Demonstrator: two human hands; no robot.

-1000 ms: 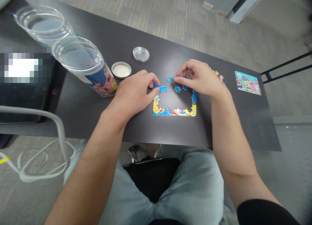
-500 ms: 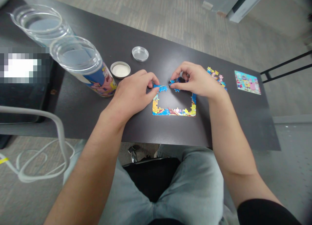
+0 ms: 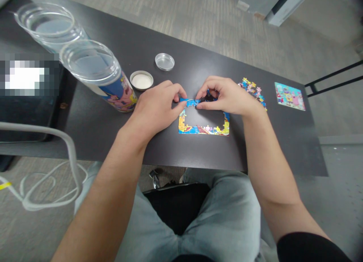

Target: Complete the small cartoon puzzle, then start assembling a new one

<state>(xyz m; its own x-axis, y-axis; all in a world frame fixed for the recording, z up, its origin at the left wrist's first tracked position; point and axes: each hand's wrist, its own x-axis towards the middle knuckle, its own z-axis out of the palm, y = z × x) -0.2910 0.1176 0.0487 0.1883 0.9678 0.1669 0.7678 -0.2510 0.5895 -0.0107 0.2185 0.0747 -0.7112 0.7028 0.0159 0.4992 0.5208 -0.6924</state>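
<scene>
A rectangular jigsaw puzzle border (image 3: 204,130) lies on the dark table, its middle showing bare tabletop. At its far left corner, my left hand (image 3: 160,105) pinches the blue top edge between thumb and forefinger. My right hand (image 3: 224,95) is closed on blue puzzle pieces (image 3: 193,102) along the same far edge, its fingertips close to those of my left hand. The palm and fingers hide part of that edge. Beyond my right wrist lies a pile of loose puzzle pieces (image 3: 253,89).
A colourful picture card (image 3: 289,96) rests at the right. Two round lids, one silver (image 3: 165,62) and one pale inside (image 3: 141,80), lie at the back. Clear cylinders, one with a cartoon label (image 3: 119,91), stand left beside a black device. A pale cable (image 3: 70,156) hangs at the left.
My right hand has moved slightly left with the blue pieces, and the gap in the far edge between my hands has closed. My left hand stays at the corner.
</scene>
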